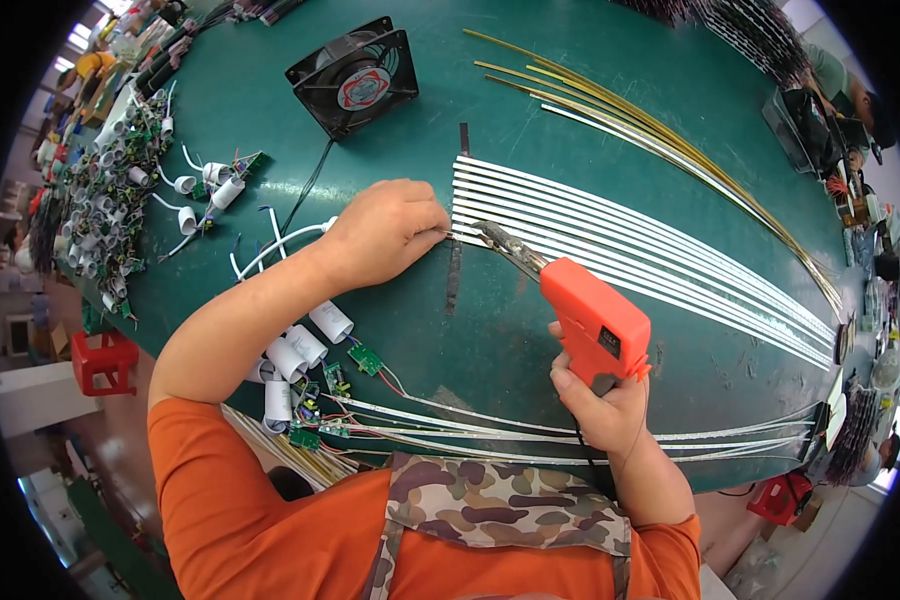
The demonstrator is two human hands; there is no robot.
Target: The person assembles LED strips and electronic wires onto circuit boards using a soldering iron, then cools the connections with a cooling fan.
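The orange soldering gun (pixel 592 325) points its tip toward the upper left, at the white strips' (pixel 610 245) left ends. The right hand (pixel 600 400) is wrapped tight around its handle; the left hand (pixel 385 230), fingers curled, pinches a strip end at frame centre.

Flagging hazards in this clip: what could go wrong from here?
The soldering gun tip sits right beside the left hand fingers pinching the white strips; a slip could burn them. The right hand might also drag the tip across neighbouring strips. Its cord could snag the circuit boards near the table edge.
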